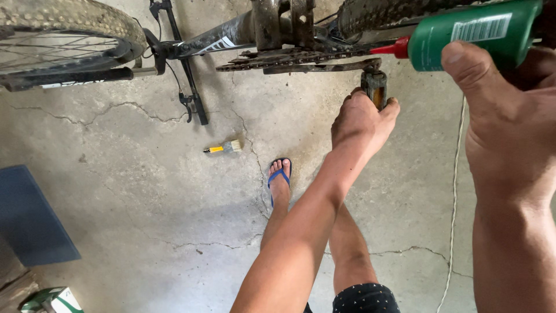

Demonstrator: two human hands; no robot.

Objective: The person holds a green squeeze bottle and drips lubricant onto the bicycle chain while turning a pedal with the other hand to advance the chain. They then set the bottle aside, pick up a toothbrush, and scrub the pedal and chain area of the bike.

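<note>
**Bottle nozzle at chain, pedal held**

The paintbrush (pixel 223 148) with its yellow handle lies on the concrete floor (pixel 145 191), well apart from both hands. The left hand (pixel 362 119) has its fingers closed on the pedal (pixel 375 86), directly below the chain (pixel 289 58). The right hand (pixel 498 116) grips the green bottle (pixel 478 35), long axis horizontal, red nozzle (pixel 391 48) pointing left at the chain; a white barcode label faces up.

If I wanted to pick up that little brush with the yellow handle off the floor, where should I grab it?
Probably by the yellow handle. The brush lies flat on the concrete floor, handle pointing left and pale bristles right, with bare floor all round. Come straight down from above and pinch the handle across its narrow sides, near the middle. That keeps fingers off the bristles, which look soft and may be dirty.
</note>
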